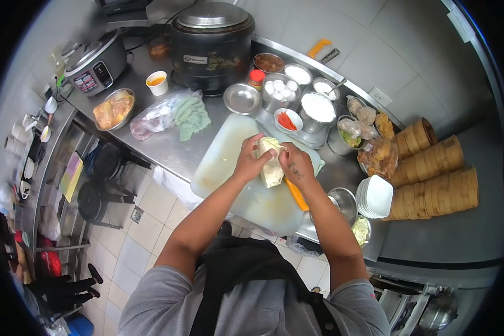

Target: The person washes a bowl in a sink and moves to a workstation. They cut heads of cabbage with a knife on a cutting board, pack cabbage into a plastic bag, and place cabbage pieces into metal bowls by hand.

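Note:
My left hand (pixel 252 159) grips the left side of a pale chunk of cabbage (pixel 273 175), its fingers wrapped round it. On the other side, my right hand (pixel 297 165) is closed on the upper right part of the same cabbage. Both hands are over a white cutting board (pixel 218 159) that bears a few small scraps and brownish stains. Beside my right wrist lies an orange handle (pixel 298 196), partly hidden by the forearm; what it belongs to is not visible. A white bowl of cut carrot strips (pixel 287 120) stands just beyond the board.
Behind the board stand a metal pot of eggs (pixel 280 92), a container of white powder (pixel 318 106) and a large black cooker (pixel 211 47). Bamboo steamers (pixel 431 196) and stacked white dishes (pixel 376 197) are at right. Bagged food (pixel 159 117) and a green cloth (pixel 192 116) lie left.

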